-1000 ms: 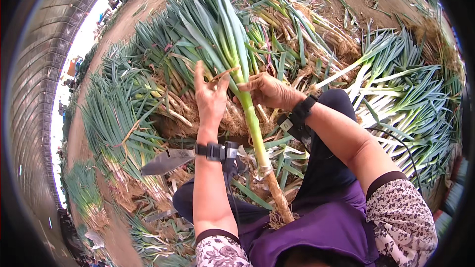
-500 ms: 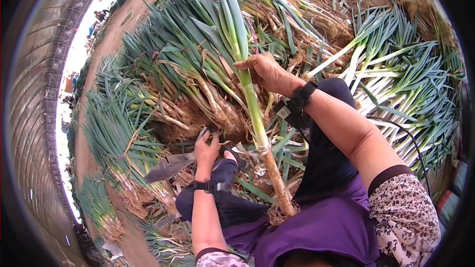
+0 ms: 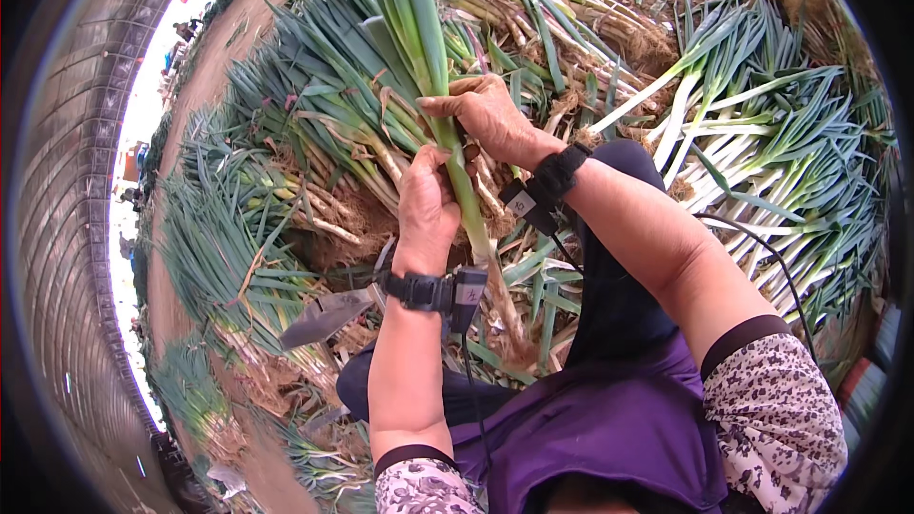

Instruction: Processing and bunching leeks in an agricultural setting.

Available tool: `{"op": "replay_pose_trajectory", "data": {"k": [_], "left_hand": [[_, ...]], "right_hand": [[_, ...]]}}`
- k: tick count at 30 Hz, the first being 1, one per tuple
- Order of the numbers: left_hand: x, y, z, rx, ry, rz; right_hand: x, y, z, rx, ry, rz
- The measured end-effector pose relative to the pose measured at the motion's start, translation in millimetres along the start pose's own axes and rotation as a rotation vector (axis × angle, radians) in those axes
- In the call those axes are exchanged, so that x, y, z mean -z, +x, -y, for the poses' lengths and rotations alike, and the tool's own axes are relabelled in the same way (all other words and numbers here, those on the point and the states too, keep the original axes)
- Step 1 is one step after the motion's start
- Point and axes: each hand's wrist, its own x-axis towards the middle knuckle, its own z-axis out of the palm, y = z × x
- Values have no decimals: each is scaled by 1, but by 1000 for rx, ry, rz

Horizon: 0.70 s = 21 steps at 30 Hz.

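A large green onion (image 3: 473, 221) stands tilted in front of me, its leaves up and its roots down near my lap. My right hand (image 3: 490, 116) is closed round the stem where the green leaves begin. Just below it my left hand (image 3: 428, 205) is closed on the same stem, thumb and fingers pinching its side. The lower stem is pale brown and dirty, with a peeled-looking, lighter part above. What the inner fingers touch is partly hidden.
Piles of soil-covered green onions (image 3: 324, 105) lie ahead and left. Cleaner, white-stemmed ones (image 3: 762, 171) are heaped at right. A flat grey piece (image 3: 328, 317) lies by my left forearm. A black cable (image 3: 762, 240) runs beside my right arm. A curved ribbed wall (image 3: 67, 181) rises at far left.
My left hand has moved up from near the ground onto the stem. My right hand and the green onion have shifted slightly up and left, with the roots rising off my lap.
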Motion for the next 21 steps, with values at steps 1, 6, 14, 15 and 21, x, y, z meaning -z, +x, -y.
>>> {"op": "replay_pose_trajectory", "data": {"k": [1, 6, 14, 15, 21], "left_hand": [[2, -1, 3, -59, 80, -81], [9, 0, 24, -232, 190, -184], [22, -41, 48, -1062, 1115, -249], [19, -42, 46, -1226, 1269, -224], [12, -31, 47, -1271, 1300, -270]], "right_hand": [[-3, -6, 10, -76, -14, -9], [-17, -4, -11, -50, 9, -33], [-12, -12, -16, -27, -5, -12], [-12, -13, -17, -35, 0, -29], [-16, -13, -23, -61, -30, -41]]}}
